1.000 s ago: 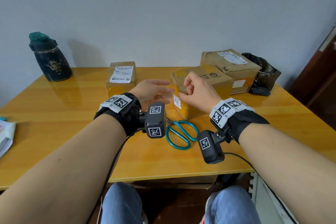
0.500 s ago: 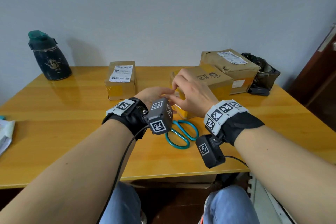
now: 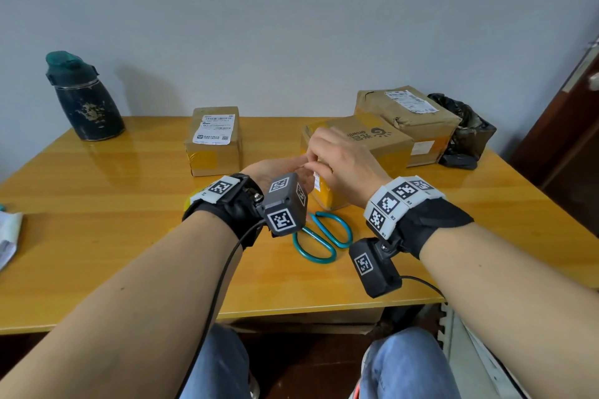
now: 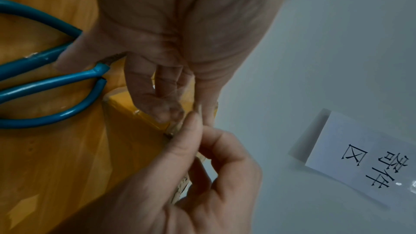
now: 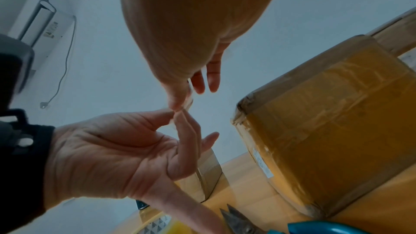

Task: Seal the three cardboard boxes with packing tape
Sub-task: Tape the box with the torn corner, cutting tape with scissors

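Three cardboard boxes stand on the table: a small labelled box [image 3: 214, 139], a middle box [image 3: 372, 139] with yellow tape on its front, and a large box [image 3: 408, 113] behind it. My left hand [image 3: 288, 168] and right hand [image 3: 327, 152] meet fingertip to fingertip just in front of the middle box [image 5: 326, 140]. In the right wrist view the left hand [image 5: 174, 113] pinches thumb to forefinger, and the right hand [image 5: 180, 102] pinches a small clear tape strip [image 5: 191, 93] at the same spot. Teal scissors [image 3: 324, 236] lie under the wrists.
A dark bottle [image 3: 84, 100] stands at the back left and a black bag [image 3: 463, 129] beside the large box. Papers [image 3: 8, 233] lie at the left edge. Something yellow [image 3: 187, 204] shows behind my left wrist, mostly hidden.
My right hand has left the middle box's front corner and moved left. My left hand has turned palm up, and its fingers have closed into a pinch against the right fingertips.
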{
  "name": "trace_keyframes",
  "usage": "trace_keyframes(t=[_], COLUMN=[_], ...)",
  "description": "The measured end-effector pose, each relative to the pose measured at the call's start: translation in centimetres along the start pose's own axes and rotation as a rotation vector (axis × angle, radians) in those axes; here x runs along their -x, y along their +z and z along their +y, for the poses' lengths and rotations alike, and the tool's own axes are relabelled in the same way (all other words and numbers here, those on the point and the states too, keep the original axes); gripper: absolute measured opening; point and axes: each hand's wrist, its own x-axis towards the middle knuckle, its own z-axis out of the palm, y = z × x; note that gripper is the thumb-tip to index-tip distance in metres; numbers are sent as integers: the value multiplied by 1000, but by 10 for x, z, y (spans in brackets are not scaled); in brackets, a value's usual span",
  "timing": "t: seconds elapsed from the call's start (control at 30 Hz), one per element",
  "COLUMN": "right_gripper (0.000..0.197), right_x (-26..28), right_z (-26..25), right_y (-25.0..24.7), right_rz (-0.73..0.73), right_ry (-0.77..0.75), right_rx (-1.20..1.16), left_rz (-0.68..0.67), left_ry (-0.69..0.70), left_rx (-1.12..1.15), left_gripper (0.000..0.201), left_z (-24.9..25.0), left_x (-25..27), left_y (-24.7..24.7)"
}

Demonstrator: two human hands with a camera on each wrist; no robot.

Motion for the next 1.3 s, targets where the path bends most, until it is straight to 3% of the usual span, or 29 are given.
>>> trace_keyframes(t=[0.07,0.17,0.27,0.4,0.43,0.57,0.63,0.97,1.13,1.3], right_gripper=[11,13,14,13,13,15,16,24,25,20], right_x=[-1,-3,-4,-3,-2,0,0,10,14,14], right_z=[1,1,0,2,4,5,3,1,-2,-7], right_y=[-1,-3,-6,-6,-5,-3,-3,1,2,6], right_rz=[8,27,54,108,102,92,104,161,220,286], right_ry=[16,93,268,526,562,640,674,848,863,884], right_rx=[-17,-60,-178,-388,-403,-477,-531,-753,-788,-788], left_rz=[-130,-155,-107,-225,-234,-183,-142,-48,-75,-138], left_ry=[-95,-152,-129,-85,-68,-5,43,87,75,104], left_rx=[67,78,127,161,147,26,25,95,65,133], left_gripper=[54,92,92,101,96,37,21,44,61,62], left_z=[0,1,1,-3,-4,-10,-12,-14,-14,-18], left_x=[-2,-13,-12,-9,-12,-8,-5,3,0,2], left_y=[-6,-9,-4,-9,-12,-8,-5,1,4,10])
